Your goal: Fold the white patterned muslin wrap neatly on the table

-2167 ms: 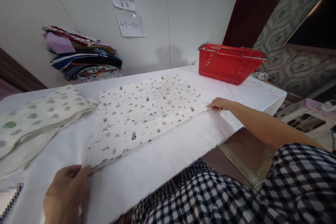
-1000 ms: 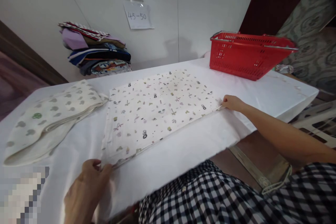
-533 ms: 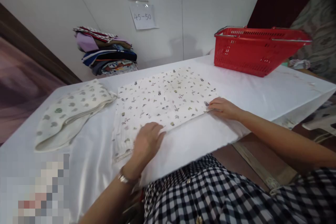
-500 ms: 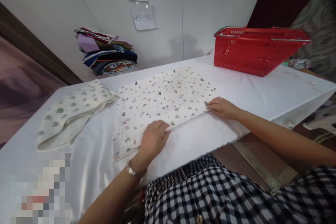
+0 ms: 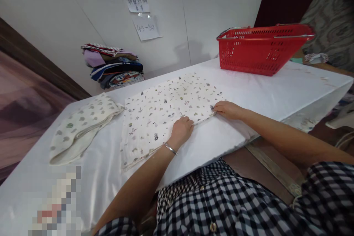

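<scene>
Resting our left hand point(image 5: 181, 129) midway on the near edge and our right hand point(image 5: 227, 110) by its right-hand end, both narrow with fingers bunched, we have one white printed cloth point(image 5: 155, 118), flat, mid-tabletop point(image 5: 265, 96); whether either pinches fabric, we cannot tell. Long axis: left to right, slanting away from us rightward, between one spotted cloth point(image 5: 85, 118), left, and one red basket point(image 5: 249, 53), far right.

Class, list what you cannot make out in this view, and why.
All in the head view:
Floor of the red basket: hidden by its side.
Writing on the upper note: small and blurred.
Scene under the pixelated patch: masked.
Under the cloth stack: table hides it.
</scene>
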The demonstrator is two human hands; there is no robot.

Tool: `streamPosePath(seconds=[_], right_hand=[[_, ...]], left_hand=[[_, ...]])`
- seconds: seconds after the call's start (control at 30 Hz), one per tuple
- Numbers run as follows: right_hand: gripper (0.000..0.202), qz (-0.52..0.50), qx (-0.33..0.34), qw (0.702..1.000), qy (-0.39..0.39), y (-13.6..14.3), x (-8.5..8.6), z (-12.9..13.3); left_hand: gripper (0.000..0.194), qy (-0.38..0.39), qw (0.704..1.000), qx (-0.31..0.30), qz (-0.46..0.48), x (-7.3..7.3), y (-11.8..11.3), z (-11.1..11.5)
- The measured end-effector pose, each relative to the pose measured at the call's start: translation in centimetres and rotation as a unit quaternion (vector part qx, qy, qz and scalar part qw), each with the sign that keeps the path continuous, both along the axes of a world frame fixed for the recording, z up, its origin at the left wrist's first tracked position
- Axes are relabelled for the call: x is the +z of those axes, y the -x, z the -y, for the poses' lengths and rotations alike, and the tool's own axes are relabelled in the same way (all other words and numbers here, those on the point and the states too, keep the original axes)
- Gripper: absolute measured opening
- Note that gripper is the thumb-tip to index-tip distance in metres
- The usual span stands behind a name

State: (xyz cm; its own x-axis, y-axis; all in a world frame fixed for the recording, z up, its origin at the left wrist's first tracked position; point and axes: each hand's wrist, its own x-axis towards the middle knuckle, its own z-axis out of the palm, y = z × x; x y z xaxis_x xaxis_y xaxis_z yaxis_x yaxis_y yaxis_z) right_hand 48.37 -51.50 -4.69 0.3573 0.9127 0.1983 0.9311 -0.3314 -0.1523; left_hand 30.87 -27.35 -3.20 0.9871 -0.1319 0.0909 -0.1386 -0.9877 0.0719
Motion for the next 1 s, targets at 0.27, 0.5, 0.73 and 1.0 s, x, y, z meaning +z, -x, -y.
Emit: streamPosePath(seconds=[0.27, 0.5, 0.73, 1.0], right_hand=[[0.031, -0.044, -0.008, 0.999, 0.005, 0.0, 0.6, -0.6], [0.035, -0.015, -0.052, 0.998, 0.019, 0.1, -0.1, -0.8], [0.034, 0.035, -0.083, 0.995, 0.031, 0.5, -0.8, -0.9], [0.026, 0.077, -0.066, 0.995, -0.021, 2.0, 0.0, -1.0]], left_hand=[[0.022, 0.102, 0.994, 0.045, -0.019, -0.2, -1.0, -0.9], [0.022, 0.130, 0.989, 0.055, -0.040, 0.0, -1.3, -1.3], [0.021, 0.040, 0.996, 0.080, 0.006, -0.2, -0.9, 0.7], [0.024, 0.043, 0.997, 0.056, 0.028, -0.9, -2.9, 2.2]])
